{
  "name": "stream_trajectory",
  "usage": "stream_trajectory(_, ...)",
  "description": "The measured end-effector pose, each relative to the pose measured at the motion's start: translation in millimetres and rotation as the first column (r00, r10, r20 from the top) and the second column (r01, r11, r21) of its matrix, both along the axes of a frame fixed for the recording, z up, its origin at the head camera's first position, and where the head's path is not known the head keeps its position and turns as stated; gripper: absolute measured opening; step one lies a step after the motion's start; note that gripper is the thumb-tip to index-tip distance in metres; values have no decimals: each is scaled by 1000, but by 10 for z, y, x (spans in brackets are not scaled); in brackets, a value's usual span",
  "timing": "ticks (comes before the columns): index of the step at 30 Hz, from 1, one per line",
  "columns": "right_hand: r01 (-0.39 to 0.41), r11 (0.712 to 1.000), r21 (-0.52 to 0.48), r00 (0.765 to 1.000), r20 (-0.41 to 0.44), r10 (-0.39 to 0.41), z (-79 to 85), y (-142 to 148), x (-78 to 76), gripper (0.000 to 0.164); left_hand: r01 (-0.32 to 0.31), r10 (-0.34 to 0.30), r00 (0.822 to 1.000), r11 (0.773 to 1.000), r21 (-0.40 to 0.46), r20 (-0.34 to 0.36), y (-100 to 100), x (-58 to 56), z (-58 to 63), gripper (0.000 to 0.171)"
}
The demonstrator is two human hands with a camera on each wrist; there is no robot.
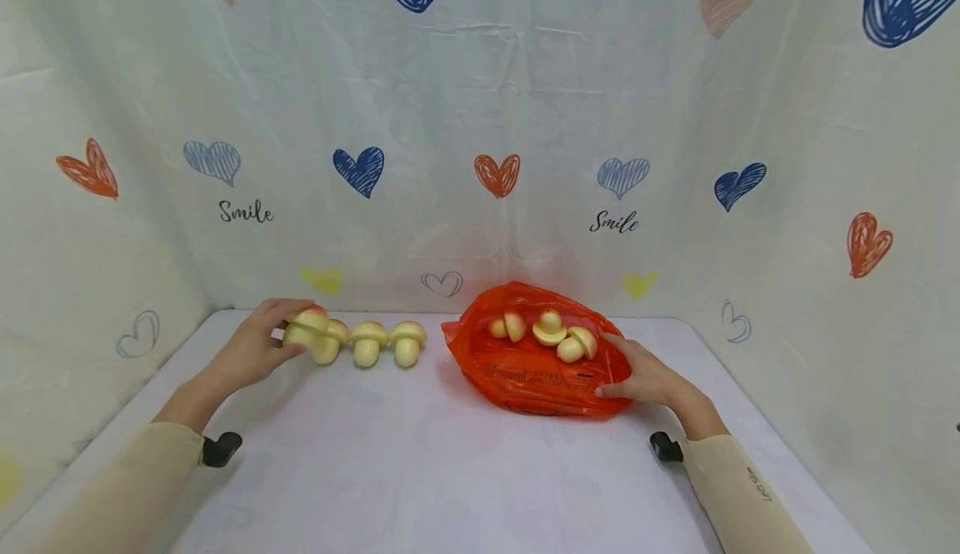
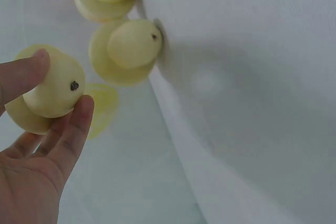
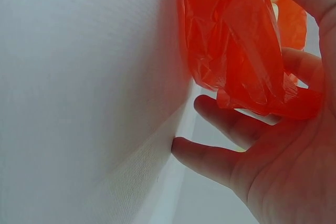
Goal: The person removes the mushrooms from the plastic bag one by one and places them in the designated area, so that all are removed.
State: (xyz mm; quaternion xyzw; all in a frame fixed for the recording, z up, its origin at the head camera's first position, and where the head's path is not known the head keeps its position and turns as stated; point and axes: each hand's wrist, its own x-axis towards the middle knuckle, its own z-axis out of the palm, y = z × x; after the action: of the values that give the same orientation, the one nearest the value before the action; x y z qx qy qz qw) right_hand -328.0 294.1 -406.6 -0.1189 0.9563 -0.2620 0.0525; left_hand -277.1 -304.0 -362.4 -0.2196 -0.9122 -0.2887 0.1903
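Only our left wrist view shows the dark spot on the mushroom that our left hand pinches. From there, three other mushrooms line the bench toward three o'clock. Our right hand grips the bag, which lies toward nine o'clock, three mushrooms inside.
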Motion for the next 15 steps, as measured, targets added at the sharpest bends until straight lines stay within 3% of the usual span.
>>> stream_trajectory(7,-2,1000,2,1000,-2,2,-1,16,10,104,-32,32,999,999,-6,2,-219,-97,-83,61)
stream_trajectory(15,7,1000,4,1000,8,-7,6,-12,7,103,-124,129,983,991,-42,132,-342,-163,-147,64)
